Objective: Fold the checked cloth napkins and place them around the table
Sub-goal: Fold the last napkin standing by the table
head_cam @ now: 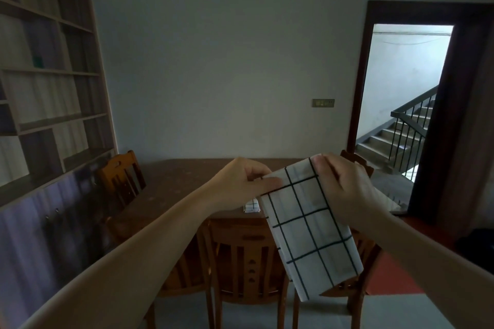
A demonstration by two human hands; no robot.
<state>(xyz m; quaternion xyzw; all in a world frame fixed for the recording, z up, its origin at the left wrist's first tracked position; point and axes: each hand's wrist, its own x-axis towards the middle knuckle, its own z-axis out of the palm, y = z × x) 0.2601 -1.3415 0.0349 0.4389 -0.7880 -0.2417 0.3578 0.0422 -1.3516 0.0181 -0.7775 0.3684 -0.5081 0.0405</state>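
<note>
Above the table, left hand and right hand each pinching the hanging checked napkin's top edge.

I am seeing a napkin in the lower right of the frame looking like thin woven cloth, matt white with dark grid lines, hanging soft and smooth. A second folded napkin at centre is showing the same checked cloth. The table is appearing as dark brown wood with a dull, slightly mottled top. The chairs at lower centre are showing orange-brown varnished wood with a faint sheen. The shelving at upper left is looking like pale matt wood, and the stair railing at right like dark painted metal.
</note>
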